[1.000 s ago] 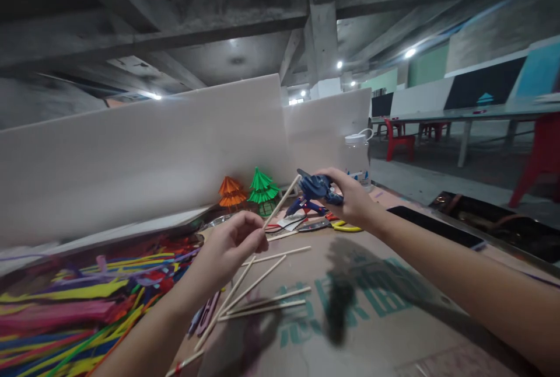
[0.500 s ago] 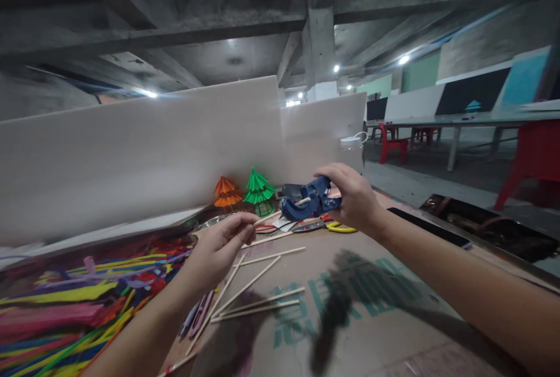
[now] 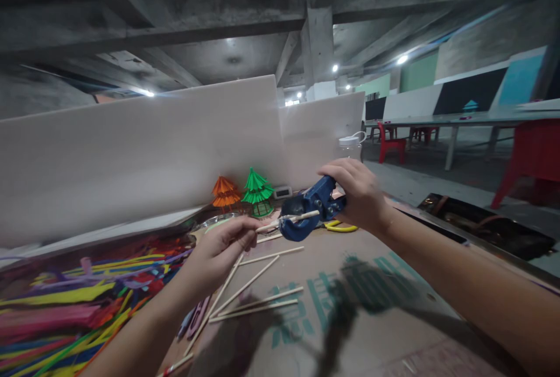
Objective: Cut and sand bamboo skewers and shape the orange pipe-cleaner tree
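Note:
My left hand [image 3: 230, 243] pinches a thin wooden stick [image 3: 268, 227] near one end. The stick's other end lies in the jaws of a blue pipe cutter [image 3: 301, 225]. My right hand [image 3: 356, 190] is wrapped around the cutter's handles at the right. Below both hands, several loose wooden sticks [image 3: 262, 309] lie on a cardboard sheet [image 3: 363, 342] printed with green characters. Yellow-handled pliers [image 3: 341, 227] lie partly behind the cutter.
Colourful pipe cleaners [image 3: 56, 295] are heaped at the left. An orange paper-like tree [image 3: 226, 191] and a green one [image 3: 258, 190] stand by a white panel [image 3: 175, 143]. A lidded bottle [image 3: 350, 146] stands behind my right hand. A black tray [image 3: 485, 228] is at the right.
The cutter has turned and come slightly lower and nearer, with the stick now plainly between its jaws. My left hand has barely moved.

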Available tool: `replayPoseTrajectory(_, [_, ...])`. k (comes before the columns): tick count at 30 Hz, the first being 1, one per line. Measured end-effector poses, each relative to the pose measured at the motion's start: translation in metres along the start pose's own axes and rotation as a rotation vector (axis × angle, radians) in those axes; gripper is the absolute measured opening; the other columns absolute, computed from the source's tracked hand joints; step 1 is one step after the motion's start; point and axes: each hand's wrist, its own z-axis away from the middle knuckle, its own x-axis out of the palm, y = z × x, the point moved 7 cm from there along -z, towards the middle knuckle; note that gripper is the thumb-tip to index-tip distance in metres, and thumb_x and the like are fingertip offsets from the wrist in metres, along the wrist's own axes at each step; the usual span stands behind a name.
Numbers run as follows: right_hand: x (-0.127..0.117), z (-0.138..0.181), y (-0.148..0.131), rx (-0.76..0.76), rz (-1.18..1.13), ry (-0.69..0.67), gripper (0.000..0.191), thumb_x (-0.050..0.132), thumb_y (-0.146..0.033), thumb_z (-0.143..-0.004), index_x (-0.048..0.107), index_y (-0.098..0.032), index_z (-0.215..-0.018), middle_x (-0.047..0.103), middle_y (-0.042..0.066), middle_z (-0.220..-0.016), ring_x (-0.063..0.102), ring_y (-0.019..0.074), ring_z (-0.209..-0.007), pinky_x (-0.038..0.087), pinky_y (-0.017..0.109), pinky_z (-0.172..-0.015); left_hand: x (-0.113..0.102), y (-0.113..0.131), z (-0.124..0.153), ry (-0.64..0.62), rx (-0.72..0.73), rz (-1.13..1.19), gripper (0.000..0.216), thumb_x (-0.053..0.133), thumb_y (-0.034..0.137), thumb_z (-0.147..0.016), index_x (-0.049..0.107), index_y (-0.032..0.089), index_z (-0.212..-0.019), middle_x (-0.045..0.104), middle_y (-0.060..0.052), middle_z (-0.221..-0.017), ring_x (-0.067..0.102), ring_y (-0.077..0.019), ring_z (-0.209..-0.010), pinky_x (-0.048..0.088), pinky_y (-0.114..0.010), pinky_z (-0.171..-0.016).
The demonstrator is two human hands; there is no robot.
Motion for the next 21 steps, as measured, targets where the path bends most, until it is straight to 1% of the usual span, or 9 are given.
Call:
replayPoseTrajectory(4, [-0.001,0.000,0.002,0.003,0.005,0.011,0.039,0.064,-0.027,-0.077,0.053,-0.019,-0.113,0.068,0.013,-0.097,0.064,0.0297,-0.087,0.050,0.041,-0.077,-0.001,-0.002,0.000,-0.010,0.008,0.044,0.031,0.057,0.044,-0.095,0.069,0.016,-0.100,0.061,-0.004,-0.082,0.053,-0.0161,-0.076,0.041,-0.027,-0.070])
replayPoseTrajectory(9, [-0.001,0.001,0.005,0.023,0.005,-0.014,0.040,0.065,-0.033,-0.078,0.053,-0.022,-0.115,0.068,0.012,-0.099,0.065,0.0291,-0.089,0.050,0.041,-0.080,-0.002,-0.005,0.000,-0.012,0.003,0.076,0.029,0.057,0.043,-0.096,0.069,0.017,-0.101,0.063,-0.005,-0.086,0.055,-0.0163,-0.078,0.041,-0.027,-0.070])
replayPoseTrajectory(11, [-0.002,0.001,0.005,0.025,0.005,-0.010,0.033,0.063,-0.031,-0.079,0.055,-0.024,-0.110,0.069,0.010,-0.094,0.065,0.0277,-0.085,0.049,0.040,-0.077,-0.002,-0.003,0.001,-0.012,0.014,0.064,0.028,0.058,0.042,-0.096,0.070,0.017,-0.098,0.063,-0.004,-0.084,0.054,-0.0157,-0.076,0.042,-0.026,-0.069])
replayPoseTrajectory(14, [-0.008,0.001,0.001,-0.018,0.007,0.019,0.019,0.060,-0.026,-0.080,0.056,-0.024,-0.099,0.069,0.006,-0.081,0.063,0.0248,-0.074,0.047,0.038,-0.070,-0.002,0.001,0.002,-0.010,0.043,0.055,0.025,0.060,0.041,-0.095,0.070,0.017,-0.095,0.061,-0.003,-0.079,0.053,-0.0143,-0.072,0.041,-0.025,-0.067])
replayPoseTrajectory(16, [-0.012,0.000,-0.001,-0.050,0.018,0.037,0.014,0.060,-0.023,-0.080,0.054,-0.024,-0.093,0.067,0.005,-0.075,0.062,0.0234,-0.069,0.046,0.036,-0.067,-0.001,0.003,0.004,-0.010,0.046,0.055,0.023,0.061,0.039,-0.095,0.070,0.018,-0.096,0.061,-0.002,-0.080,0.052,-0.0139,-0.072,0.041,-0.024,-0.066])
replayPoseTrajectory(21, [-0.020,-0.004,-0.002,-0.048,0.067,0.038,0.009,0.060,-0.019,-0.083,0.055,-0.023,-0.088,0.065,0.007,-0.080,0.059,0.0221,-0.072,0.046,0.034,-0.065,0.003,0.005,0.004,-0.040,0.052,0.066,0.026,0.060,0.042,-0.095,0.071,0.019,-0.094,0.059,-0.002,-0.081,0.050,-0.0136,-0.072,0.040,-0.024,-0.066])
